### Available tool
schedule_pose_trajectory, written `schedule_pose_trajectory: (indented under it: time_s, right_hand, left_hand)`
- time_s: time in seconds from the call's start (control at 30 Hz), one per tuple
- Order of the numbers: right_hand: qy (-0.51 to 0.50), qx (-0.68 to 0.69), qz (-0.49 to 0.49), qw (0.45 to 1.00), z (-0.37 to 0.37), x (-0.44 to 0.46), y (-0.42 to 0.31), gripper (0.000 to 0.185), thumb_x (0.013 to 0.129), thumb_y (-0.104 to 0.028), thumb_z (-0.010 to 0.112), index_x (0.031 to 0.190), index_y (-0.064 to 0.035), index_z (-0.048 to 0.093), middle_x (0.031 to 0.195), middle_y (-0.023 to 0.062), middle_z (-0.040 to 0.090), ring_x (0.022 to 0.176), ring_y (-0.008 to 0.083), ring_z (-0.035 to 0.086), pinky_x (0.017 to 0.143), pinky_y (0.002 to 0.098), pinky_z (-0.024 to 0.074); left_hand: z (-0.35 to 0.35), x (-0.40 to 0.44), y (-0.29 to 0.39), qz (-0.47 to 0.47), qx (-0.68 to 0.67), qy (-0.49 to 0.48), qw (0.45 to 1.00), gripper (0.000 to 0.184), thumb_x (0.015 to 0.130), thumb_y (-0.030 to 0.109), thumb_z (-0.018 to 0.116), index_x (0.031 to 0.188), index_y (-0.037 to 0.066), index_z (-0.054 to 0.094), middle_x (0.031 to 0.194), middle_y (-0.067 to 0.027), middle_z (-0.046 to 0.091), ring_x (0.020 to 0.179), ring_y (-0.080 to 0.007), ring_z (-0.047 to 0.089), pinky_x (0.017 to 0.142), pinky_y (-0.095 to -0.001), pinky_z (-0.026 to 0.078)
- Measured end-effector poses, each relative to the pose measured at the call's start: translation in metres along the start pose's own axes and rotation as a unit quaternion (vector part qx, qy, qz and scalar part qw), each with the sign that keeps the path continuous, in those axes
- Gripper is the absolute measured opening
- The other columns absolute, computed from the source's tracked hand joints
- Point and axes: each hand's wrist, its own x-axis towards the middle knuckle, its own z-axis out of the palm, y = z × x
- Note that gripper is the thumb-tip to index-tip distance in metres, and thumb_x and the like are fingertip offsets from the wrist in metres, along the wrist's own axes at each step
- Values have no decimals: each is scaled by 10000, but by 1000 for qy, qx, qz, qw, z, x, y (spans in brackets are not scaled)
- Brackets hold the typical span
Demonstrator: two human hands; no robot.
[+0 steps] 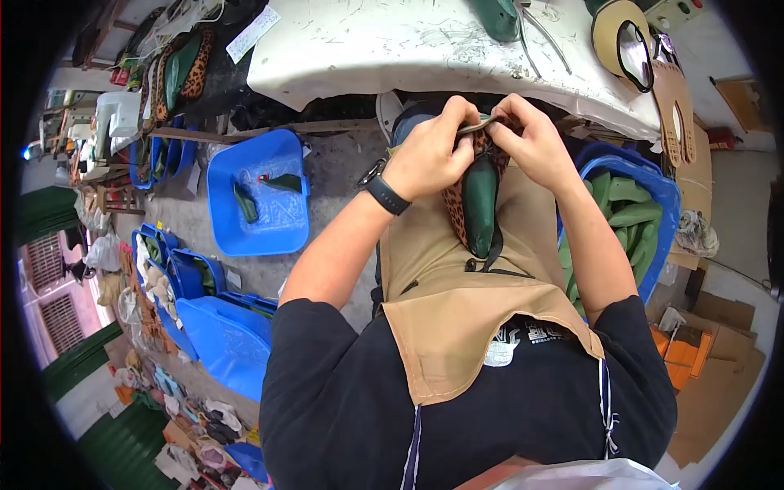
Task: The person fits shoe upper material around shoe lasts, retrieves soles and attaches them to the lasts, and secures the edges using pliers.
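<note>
A dark green shoe last [482, 200] rests on my lap over the tan apron [523, 220], with a leopard-print shoe upper [454, 211] around it. At the far end of the last, my left hand [433, 151], with a black watch [384, 189] on its wrist, pinches the upper's edge between thumb and fingers. Opposite it, my right hand [529, 140] grips the same edge, its fingertips close to the left ones. A black strap [495, 249] lies at the near end of the last. The fingers partly hide the gripped edge.
A white-covered worktable [367, 49] is ahead, bearing another green last [495, 18] and a tan visor [618, 37]. Blue bins stand around: one at left [220, 208] holds two green pieces, one at right [665, 220] many lasts. More leopard-print uppers [196, 69] lie upper left.
</note>
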Motion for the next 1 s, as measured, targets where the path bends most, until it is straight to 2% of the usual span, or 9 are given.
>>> schedule_pose_trajectory:
  time_s: [0.13,0.33,0.47,0.53,0.57,0.63,0.8,0.87,1.0]
  right_hand:
    - [-4,-7,4,1000,0,-5,-3,102,927,-73,649,1006,-33,598,900,25,604,805,111,515,739,235,450]
    - [-64,74,16,995,-11,3,30,183,999,-168,639,1122,-35,617,991,52,657,855,119,582,778,238,476]
    - [-127,384,172,898,-2,-11,57,353,1067,-330,591,1263,-37,613,1131,105,700,950,154,662,838,266,514]
    - [-194,457,167,852,7,-21,82,459,1099,-421,516,1339,-42,612,1227,144,706,1056,201,689,916,325,539]
    - [-202,451,162,854,15,-25,57,459,1099,-421,516,1339,-42,612,1227,144,706,1056,201,689,916,325,539]
    - [-68,578,146,800,36,-33,7,430,1098,-362,528,1358,-29,604,1234,142,703,1085,209,676,959,363,539]
    - [-84,610,-5,788,45,-22,-36,384,1088,-285,555,1364,-22,601,1255,138,700,1115,213,666,991,380,530]
    - [-86,607,-22,790,47,-19,-49,373,1076,-257,577,1364,-20,595,1258,137,696,1105,212,662,985,370,524]
    - [-62,608,-32,791,49,-22,-59,366,1039,-170,641,1364,-14,578,1268,134,684,1073,209,651,969,341,504]
  left_hand:
    - [-12,9,28,-106,18,-64,992,150,978,141,687,1021,3,725,898,-57,728,763,-136,637,713,-267,526]
    - [-9,34,6,-180,-9,-107,978,199,1000,192,668,1025,5,733,857,-29,710,737,-124,602,692,-253,508]
    - [-24,60,-20,-135,-20,-20,990,231,987,224,670,944,8,740,797,-37,700,618,-139,562,607,-279,493]
    - [-49,99,-35,-140,-101,45,984,215,981,211,675,962,13,757,821,-52,716,658,-132,609,629,-271,526]
    - [-57,114,-38,-133,-99,55,985,215,981,211,675,962,13,757,821,-52,716,658,-132,609,629,-271,526]
    - [-76,139,-32,-159,-124,120,972,208,969,186,688,1009,-2,769,867,-76,740,712,-147,657,662,-276,559]
    - [-83,159,-17,-276,-97,101,951,287,967,243,722,1076,-20,757,899,-109,744,770,-163,682,642,-277,568]
    - [-84,172,-43,-307,-166,62,935,229,975,151,683,1063,-39,777,920,-121,760,766,-202,697,667,-313,569]
    - [-79,167,-50,-333,-219,58,915,214,974,144,686,1032,-40,779,910,-121,756,758,-203,690,654,-317,562]
